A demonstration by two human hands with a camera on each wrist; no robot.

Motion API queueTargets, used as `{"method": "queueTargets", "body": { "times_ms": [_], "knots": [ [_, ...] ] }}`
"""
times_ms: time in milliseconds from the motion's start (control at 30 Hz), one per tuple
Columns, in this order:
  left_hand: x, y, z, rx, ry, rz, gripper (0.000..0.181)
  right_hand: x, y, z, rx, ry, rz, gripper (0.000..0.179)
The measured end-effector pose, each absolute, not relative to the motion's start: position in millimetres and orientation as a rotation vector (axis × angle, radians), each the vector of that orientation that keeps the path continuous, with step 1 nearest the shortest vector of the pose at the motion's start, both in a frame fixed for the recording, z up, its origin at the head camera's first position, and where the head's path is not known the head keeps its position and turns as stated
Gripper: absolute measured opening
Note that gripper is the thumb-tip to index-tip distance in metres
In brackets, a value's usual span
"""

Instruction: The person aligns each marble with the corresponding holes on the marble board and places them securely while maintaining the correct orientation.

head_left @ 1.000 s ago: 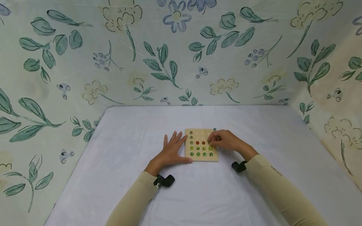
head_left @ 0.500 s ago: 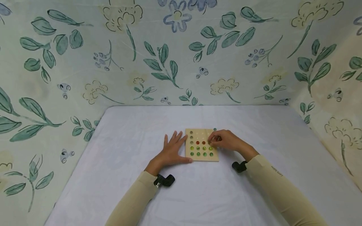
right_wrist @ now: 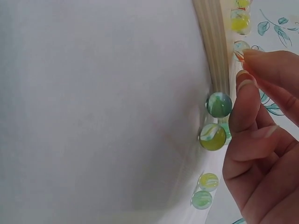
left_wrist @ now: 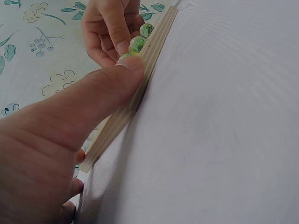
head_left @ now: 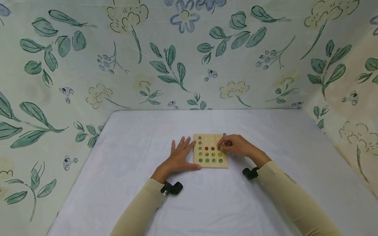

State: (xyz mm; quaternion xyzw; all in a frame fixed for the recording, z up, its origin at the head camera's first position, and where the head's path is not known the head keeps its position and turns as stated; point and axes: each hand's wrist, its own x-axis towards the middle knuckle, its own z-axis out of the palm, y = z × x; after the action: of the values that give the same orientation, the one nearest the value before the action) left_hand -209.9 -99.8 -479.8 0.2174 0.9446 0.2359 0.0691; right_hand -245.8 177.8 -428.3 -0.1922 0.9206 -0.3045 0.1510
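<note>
A square wooden board (head_left: 209, 167) lies on the white cloth, with rows of glass marbles on it. The nearest row is green (head_left: 207, 160), the one behind it yellow-green (head_left: 206, 154), and two red marbles (head_left: 206, 148) sit in the third. My left hand (head_left: 176, 159) rests spread along the board's left side, its thumb on the near left corner. With thumb and fingertips, my right hand (head_left: 237, 146) pinches a clear marble with an orange swirl (right_wrist: 240, 48) at the right end of the third row. My right hand hides part of the board's far right area.
Loose marbles lie on the cloth by the board's far right side, among them a dark green one (right_wrist: 219, 104) and a yellow one (right_wrist: 212, 136). Another pair, including a pale green marble (right_wrist: 202, 199), lies farther off. A floral curtain (head_left: 189, 65) hangs behind the table.
</note>
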Motion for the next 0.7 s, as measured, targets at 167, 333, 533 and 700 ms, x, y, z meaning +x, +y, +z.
{"method": "queueTargets", "body": {
  "times_ms": [167,333,533,700],
  "knots": [
    [-210.2,-99.5,-480.8,0.659,2.844,0.706,0.110,-246.5,181.5,-428.7,-0.541,2.655,-0.870,0.015],
    [-210.3,-100.0,-480.6,0.663,2.835,0.717,0.110,-246.7,184.4,-426.2,-0.537,2.667,-0.867,0.016],
    [-209.8,-100.4,-480.4,0.674,2.837,0.729,0.110,-245.5,191.2,-425.1,-0.530,2.696,-0.865,0.015],
    [-209.6,-100.8,-479.7,0.677,2.836,0.733,0.110,-244.9,197.9,-426.4,-0.499,2.694,-0.870,0.017]
  ]
}}
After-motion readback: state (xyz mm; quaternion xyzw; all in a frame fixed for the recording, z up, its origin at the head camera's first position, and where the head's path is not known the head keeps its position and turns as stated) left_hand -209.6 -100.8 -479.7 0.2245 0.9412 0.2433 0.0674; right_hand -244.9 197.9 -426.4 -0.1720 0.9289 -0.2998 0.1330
